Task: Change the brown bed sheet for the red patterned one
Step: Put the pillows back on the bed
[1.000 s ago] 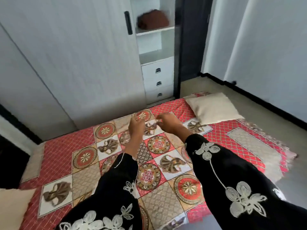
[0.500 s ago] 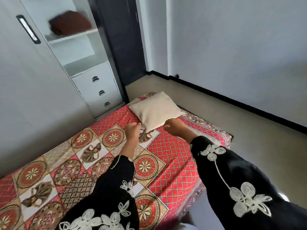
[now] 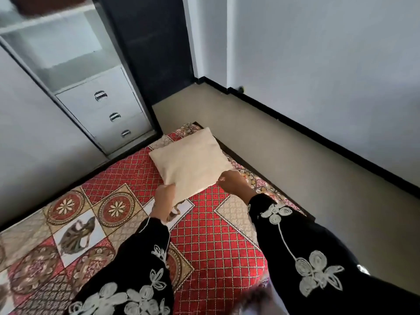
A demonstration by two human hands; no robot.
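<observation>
The red patterned sheet (image 3: 211,242) covers the mattress, with flower medallions and figure squares on its left part. A cream pillow (image 3: 191,162) lies at the far corner of the bed. My left hand (image 3: 164,196) grips the pillow's near left corner. My right hand (image 3: 230,179) pinches its near right corner. Both arms wear black sleeves with white embroidered flowers. A brown folded cloth (image 3: 45,4), blurred, sits on the wardrobe's top shelf at the upper left.
A white wardrobe with three drawers (image 3: 109,110) stands right behind the bed. A dark door (image 3: 150,46) is beside it. Beige floor (image 3: 295,167) runs along the bed's right side up to a white wall with a black skirting.
My view swung right, from the middle of the bed to its far corner. Both hands moved from the sheet's centre to the pillow and took hold of its near corners.
</observation>
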